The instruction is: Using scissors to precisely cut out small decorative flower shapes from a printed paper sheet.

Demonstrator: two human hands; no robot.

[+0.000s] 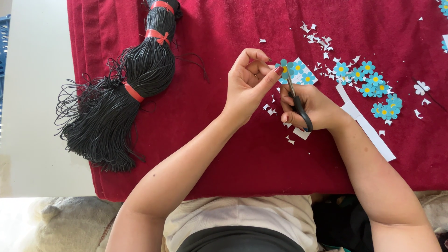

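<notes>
My left hand (247, 84) pinches a small sheet of blue paper flowers (298, 71) between thumb and fingertips, above a dark red cloth (224, 140). My right hand (312, 107) grips black-handled scissors (298, 109); their blades point up at the edge of a blue flower with a yellow centre. Both hands meet near the middle of the cloth.
A pile of cut-out blue flowers (371, 86) lies to the right, with white paper strips (368, 130) and scraps (319, 39) scattered around. A thick bundle of black cord (121, 93) tied with red bands lies at the left. A white surface (32, 93) borders the cloth.
</notes>
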